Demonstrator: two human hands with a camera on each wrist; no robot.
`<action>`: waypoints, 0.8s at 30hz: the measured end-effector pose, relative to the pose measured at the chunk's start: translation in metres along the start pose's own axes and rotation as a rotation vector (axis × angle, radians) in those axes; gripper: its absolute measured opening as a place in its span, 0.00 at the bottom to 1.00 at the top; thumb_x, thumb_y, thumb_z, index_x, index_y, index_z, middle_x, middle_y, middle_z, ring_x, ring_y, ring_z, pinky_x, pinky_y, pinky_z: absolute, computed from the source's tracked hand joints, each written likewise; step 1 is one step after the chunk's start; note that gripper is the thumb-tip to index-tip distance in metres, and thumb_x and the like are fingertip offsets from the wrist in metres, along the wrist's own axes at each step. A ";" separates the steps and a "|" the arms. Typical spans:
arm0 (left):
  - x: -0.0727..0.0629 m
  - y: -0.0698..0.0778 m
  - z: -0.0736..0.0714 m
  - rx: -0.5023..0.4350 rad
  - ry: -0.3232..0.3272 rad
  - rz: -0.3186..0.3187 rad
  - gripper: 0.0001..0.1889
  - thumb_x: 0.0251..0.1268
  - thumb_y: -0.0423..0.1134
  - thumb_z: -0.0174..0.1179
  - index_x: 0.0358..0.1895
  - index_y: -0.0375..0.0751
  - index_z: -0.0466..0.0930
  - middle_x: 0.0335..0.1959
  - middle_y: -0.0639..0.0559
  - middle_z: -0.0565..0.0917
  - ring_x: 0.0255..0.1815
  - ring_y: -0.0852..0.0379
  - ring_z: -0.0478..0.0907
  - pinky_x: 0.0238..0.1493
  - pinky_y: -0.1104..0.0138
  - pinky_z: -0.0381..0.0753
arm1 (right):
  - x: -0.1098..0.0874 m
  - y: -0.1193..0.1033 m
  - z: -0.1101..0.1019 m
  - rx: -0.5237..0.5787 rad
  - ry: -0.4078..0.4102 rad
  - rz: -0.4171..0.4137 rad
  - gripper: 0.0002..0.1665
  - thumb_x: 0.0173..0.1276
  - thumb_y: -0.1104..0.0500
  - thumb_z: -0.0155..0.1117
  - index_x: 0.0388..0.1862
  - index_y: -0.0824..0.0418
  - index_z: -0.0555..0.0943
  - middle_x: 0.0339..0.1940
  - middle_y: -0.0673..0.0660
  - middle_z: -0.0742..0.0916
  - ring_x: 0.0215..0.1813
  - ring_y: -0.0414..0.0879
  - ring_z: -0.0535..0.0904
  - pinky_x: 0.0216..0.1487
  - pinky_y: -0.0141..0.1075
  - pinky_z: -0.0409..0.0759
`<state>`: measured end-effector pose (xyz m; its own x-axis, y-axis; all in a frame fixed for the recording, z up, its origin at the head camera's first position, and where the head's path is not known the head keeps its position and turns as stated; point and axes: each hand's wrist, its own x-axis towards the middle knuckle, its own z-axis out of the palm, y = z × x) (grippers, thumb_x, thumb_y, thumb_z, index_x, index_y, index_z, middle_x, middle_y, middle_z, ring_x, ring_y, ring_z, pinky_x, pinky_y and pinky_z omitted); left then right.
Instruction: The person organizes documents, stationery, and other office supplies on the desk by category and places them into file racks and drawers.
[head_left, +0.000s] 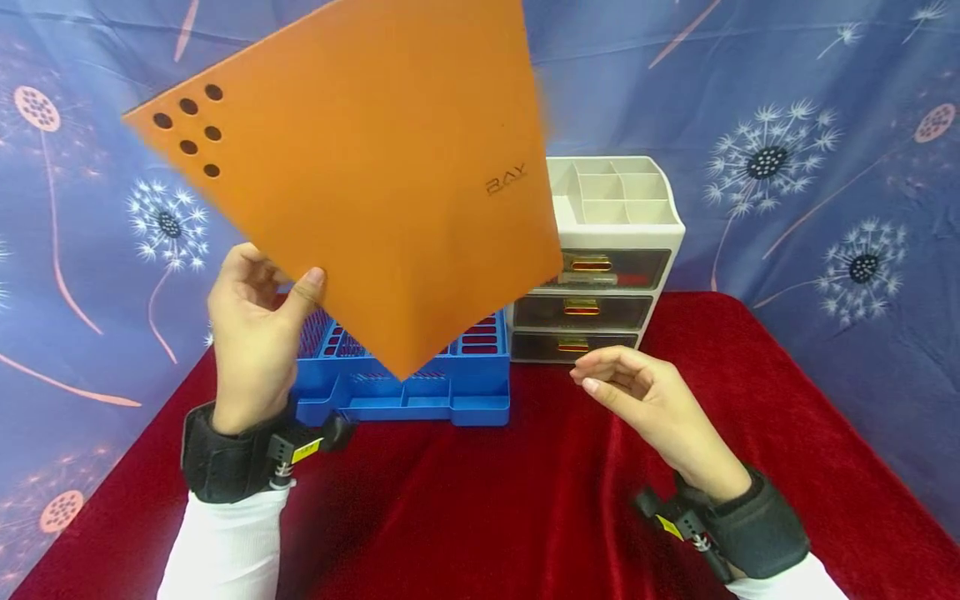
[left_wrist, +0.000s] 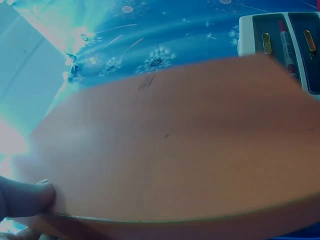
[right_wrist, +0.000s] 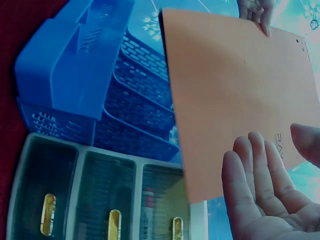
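An orange folder (head_left: 375, 167) with black dots at one corner and dark lettering hangs tilted in the air. My left hand (head_left: 258, 325) pinches its lower left edge, thumb on the near face. In the left wrist view the folder (left_wrist: 165, 145) fills most of the frame, and the thumb (left_wrist: 30, 197) presses on it. My right hand (head_left: 645, 400) is held above the red cloth, in front of the drawer unit, with nothing in it. The right wrist view shows that hand (right_wrist: 270, 195) with fingers extended, apart from the folder (right_wrist: 225, 100) as far as I can tell.
Behind and below the folder stands a blue plastic rack (head_left: 420, 392) with compartments. Beside it is a white drawer unit (head_left: 630, 237) with dark fronts, gold handles and an open sectioned top; a marker shows in one drawer. Red cloth (head_left: 480, 517) covers the table, with a patterned blue curtain (head_left: 810, 167) behind.
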<state>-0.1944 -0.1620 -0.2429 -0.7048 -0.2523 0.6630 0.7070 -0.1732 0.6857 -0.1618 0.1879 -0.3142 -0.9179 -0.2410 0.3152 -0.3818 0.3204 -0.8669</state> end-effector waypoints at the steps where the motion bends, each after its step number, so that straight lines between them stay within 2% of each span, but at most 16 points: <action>1: 0.001 -0.001 0.001 -0.028 0.018 0.011 0.15 0.54 0.21 0.62 0.45 0.31 0.73 0.37 0.41 0.79 0.35 0.52 0.78 0.35 0.67 0.81 | -0.001 0.000 0.001 -0.005 -0.004 0.006 0.13 0.67 0.61 0.61 0.49 0.64 0.78 0.44 0.53 0.85 0.47 0.44 0.81 0.47 0.31 0.77; 4: 0.002 -0.005 0.003 -0.096 0.080 0.044 0.16 0.53 0.20 0.62 0.45 0.30 0.72 0.37 0.39 0.79 0.36 0.51 0.79 0.34 0.66 0.81 | -0.005 0.001 0.003 -0.020 -0.016 0.008 0.12 0.67 0.61 0.61 0.48 0.63 0.78 0.44 0.53 0.85 0.47 0.42 0.82 0.47 0.31 0.77; 8: 0.001 -0.010 0.005 -0.115 0.152 0.101 0.16 0.52 0.20 0.63 0.45 0.31 0.72 0.38 0.38 0.79 0.35 0.50 0.79 0.32 0.66 0.81 | -0.009 0.001 0.006 -0.031 -0.030 -0.016 0.11 0.66 0.63 0.61 0.47 0.63 0.79 0.43 0.56 0.85 0.46 0.42 0.82 0.47 0.31 0.78; 12: 0.002 -0.013 0.007 -0.148 0.236 0.157 0.16 0.52 0.20 0.63 0.43 0.31 0.71 0.36 0.37 0.78 0.33 0.49 0.77 0.31 0.65 0.81 | -0.011 -0.001 0.006 -0.044 -0.026 0.017 0.12 0.65 0.63 0.62 0.48 0.64 0.78 0.43 0.56 0.85 0.46 0.42 0.82 0.46 0.31 0.78; 15: 0.003 -0.016 0.011 -0.230 0.313 0.156 0.17 0.50 0.18 0.63 0.42 0.30 0.70 0.35 0.38 0.77 0.31 0.50 0.76 0.28 0.65 0.81 | -0.011 -0.002 0.006 -0.054 -0.018 0.055 0.13 0.65 0.61 0.62 0.47 0.64 0.79 0.43 0.55 0.86 0.45 0.42 0.83 0.46 0.31 0.78; 17: 0.003 -0.018 0.015 -0.253 0.336 0.157 0.18 0.50 0.18 0.63 0.43 0.30 0.69 0.34 0.38 0.76 0.29 0.50 0.75 0.28 0.65 0.81 | -0.010 -0.001 0.006 -0.058 -0.016 0.052 0.12 0.65 0.61 0.62 0.47 0.63 0.79 0.42 0.55 0.86 0.45 0.42 0.83 0.45 0.32 0.78; 20: 0.004 -0.022 0.020 -0.249 0.345 0.154 0.20 0.50 0.18 0.62 0.46 0.32 0.68 0.36 0.38 0.75 0.30 0.50 0.76 0.28 0.63 0.82 | -0.009 -0.001 0.005 -0.057 -0.017 0.037 0.11 0.66 0.61 0.62 0.47 0.62 0.79 0.42 0.54 0.86 0.45 0.42 0.83 0.45 0.32 0.78; 24: 0.005 -0.031 0.025 -0.259 0.332 0.087 0.25 0.52 0.18 0.61 0.53 0.35 0.66 0.41 0.37 0.74 0.35 0.48 0.78 0.31 0.60 0.82 | -0.006 -0.002 0.004 -0.037 -0.024 0.030 0.12 0.66 0.62 0.62 0.47 0.61 0.79 0.43 0.53 0.86 0.46 0.43 0.83 0.46 0.32 0.78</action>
<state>-0.2214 -0.1343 -0.2532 -0.6146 -0.5622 0.5534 0.7843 -0.3601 0.5052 -0.1551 0.1854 -0.3160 -0.9264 -0.2525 0.2795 -0.3582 0.3613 -0.8609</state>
